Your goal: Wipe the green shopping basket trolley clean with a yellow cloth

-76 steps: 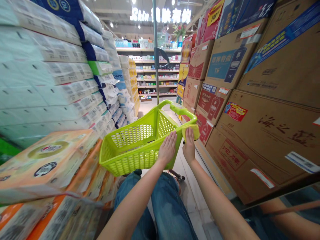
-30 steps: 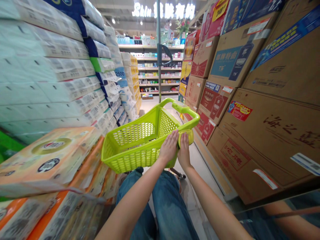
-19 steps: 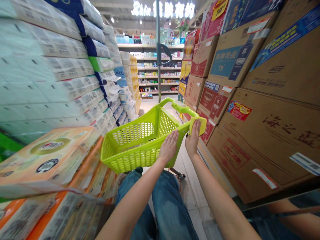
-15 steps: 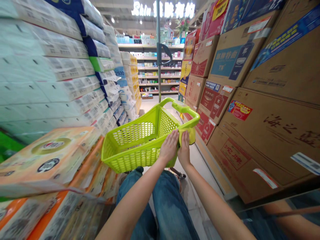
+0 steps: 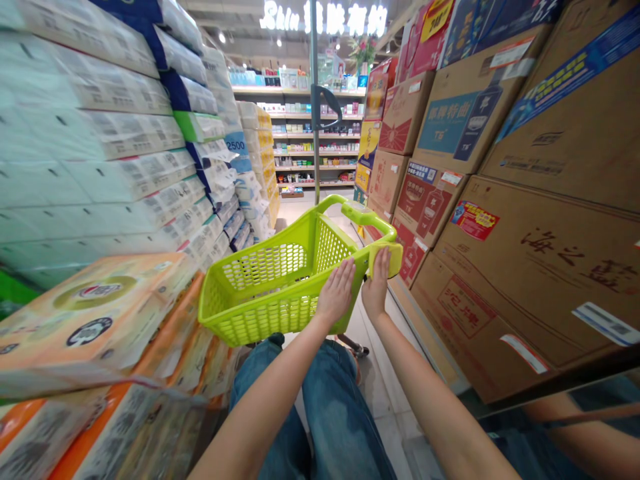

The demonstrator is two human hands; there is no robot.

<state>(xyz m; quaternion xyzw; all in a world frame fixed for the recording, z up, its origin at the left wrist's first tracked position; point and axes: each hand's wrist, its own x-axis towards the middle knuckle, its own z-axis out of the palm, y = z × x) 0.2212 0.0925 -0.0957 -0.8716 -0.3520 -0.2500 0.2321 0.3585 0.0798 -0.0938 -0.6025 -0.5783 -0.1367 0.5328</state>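
Note:
A lime-green shopping cart [image 5: 260, 293] with a perforated basket stands in front of my knees. My left hand [image 5: 337, 290] lies with fingers extended on the near side of the basket, close to its handle end. In my right hand [image 5: 376, 287] is a yellow cloth [image 5: 394, 260], pressed against the cart at the base of its handle [image 5: 373, 223]. The fingers lie over the cloth, and part of it sticks out to the right of them. The basket's floor is partly hidden behind its near wall.
Stacked tissue packs [image 5: 110, 133] rise on the left, with orange packs [image 5: 95, 300] lower and nearer. Cardboard boxes [image 5: 540, 260] line the right side. A grey pole [image 5: 316, 153] stands beyond the cart, before shelves [image 5: 295, 137] of small goods.
My right hand has moved the yellow cloth up and right, toward the handle. My left hand remains on the basket's side at nearly the same spot.

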